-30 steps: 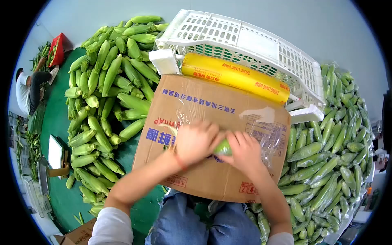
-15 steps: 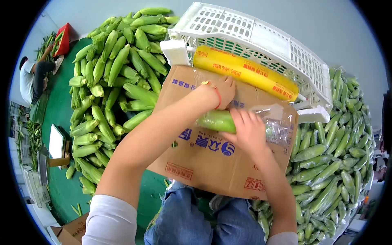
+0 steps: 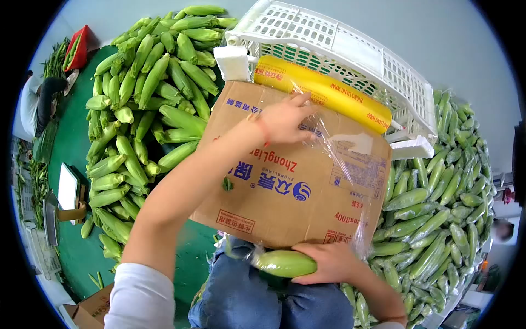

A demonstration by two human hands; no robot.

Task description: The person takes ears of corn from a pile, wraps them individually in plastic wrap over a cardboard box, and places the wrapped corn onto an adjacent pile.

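Observation:
My right hand (image 3: 329, 262) is closed around an ear of corn (image 3: 286, 264), green in its husk with clear film on it, held above my knees just off the near edge of the cardboard box (image 3: 263, 211). My left hand (image 3: 287, 118) lies on the far part of that box, fingers apart, touching a clear sheet of cling film (image 3: 334, 151) near the roll. Behind it, the yellow cling film roll (image 3: 323, 90) sits on a rod between two white blocks.
Unwrapped corn (image 3: 142, 109) is heaped on the green floor to the left. Film-wrapped corn (image 3: 433, 225) is piled at right. A white plastic crate (image 3: 350, 44) stands behind the roll. Far left are a person (image 3: 35, 104), a red basket (image 3: 76, 49) and a scale (image 3: 68, 189).
My right hand has carried the corn from the box top toward me, past its near edge. My left hand has shifted slightly left and nearer, and its fingers have spread.

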